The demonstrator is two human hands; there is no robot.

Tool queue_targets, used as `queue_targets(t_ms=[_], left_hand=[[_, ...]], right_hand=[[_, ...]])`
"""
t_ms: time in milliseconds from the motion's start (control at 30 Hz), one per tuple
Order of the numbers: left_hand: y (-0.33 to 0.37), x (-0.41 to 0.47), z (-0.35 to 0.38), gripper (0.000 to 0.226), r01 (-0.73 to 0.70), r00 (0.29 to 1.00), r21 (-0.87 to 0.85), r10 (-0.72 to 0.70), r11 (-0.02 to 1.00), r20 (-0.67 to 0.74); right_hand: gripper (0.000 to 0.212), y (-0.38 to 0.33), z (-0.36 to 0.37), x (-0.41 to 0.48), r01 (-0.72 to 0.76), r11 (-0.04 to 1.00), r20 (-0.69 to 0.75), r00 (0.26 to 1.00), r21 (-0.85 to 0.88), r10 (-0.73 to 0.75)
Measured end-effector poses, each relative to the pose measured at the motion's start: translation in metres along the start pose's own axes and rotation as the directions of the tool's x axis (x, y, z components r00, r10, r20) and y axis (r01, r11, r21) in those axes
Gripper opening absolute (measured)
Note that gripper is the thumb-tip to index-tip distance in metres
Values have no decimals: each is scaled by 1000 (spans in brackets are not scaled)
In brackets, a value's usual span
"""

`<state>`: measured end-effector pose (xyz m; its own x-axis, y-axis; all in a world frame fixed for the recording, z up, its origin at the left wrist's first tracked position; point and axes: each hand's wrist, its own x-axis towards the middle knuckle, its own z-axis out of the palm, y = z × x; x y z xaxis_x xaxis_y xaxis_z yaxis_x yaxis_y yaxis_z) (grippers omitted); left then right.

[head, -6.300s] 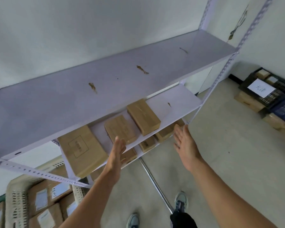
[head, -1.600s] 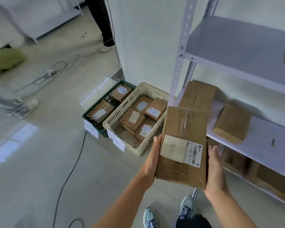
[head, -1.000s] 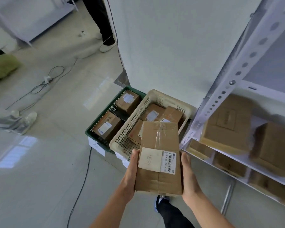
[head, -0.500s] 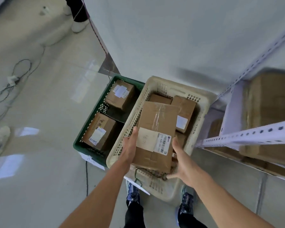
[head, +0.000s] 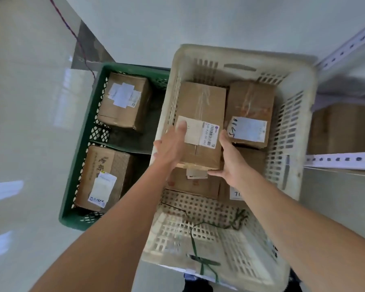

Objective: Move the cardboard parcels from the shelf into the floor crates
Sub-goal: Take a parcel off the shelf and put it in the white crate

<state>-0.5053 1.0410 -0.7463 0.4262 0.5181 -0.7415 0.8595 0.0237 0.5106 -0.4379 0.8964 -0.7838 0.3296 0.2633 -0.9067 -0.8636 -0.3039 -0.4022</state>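
Long parcel is down inside the cream crate, lying flat, lengthways near-to-far, on top of the lower boxes. There's a tape strip along its top and a white barcode label at the near end. The left hand grips its left edge, thumb on that label, and the right hand holds the near right corner. Hard against its right side is a squatter parcel with a scribbled pale label. The green crate sits tight on the cream one's left, holding a labelled far box and near box.
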Motion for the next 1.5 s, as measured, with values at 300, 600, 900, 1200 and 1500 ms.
queue_targets(t_ms=[300, 600, 900, 1200, 1500], left_hand=[[-31, 34, 12, 23, -331, 943, 318, 319, 888, 92], [-26, 35, 20, 53, -268, 960, 5, 266, 964, 88], [-26, 39, 18, 57, -200, 969, -62, 207, 978, 134], [47, -57, -32, 63, -153, 970, -303, 201, 941, 134], [153, -248, -101, 95, -284, 915, -359, 364, 889, 177]], right_hand=[[54, 9, 16, 49, 31, 990, -44, 999, 137, -25], [47, -2, 19, 79, 150, 952, -99, 987, 267, -128], [47, -7, 13, 60, 175, 950, -41, 985, 257, -170], [79, -53, -15, -78, 473, 878, -53, 881, 74, -471], [77, -115, -16, -299, 658, 748, -82, 753, 88, -653]])
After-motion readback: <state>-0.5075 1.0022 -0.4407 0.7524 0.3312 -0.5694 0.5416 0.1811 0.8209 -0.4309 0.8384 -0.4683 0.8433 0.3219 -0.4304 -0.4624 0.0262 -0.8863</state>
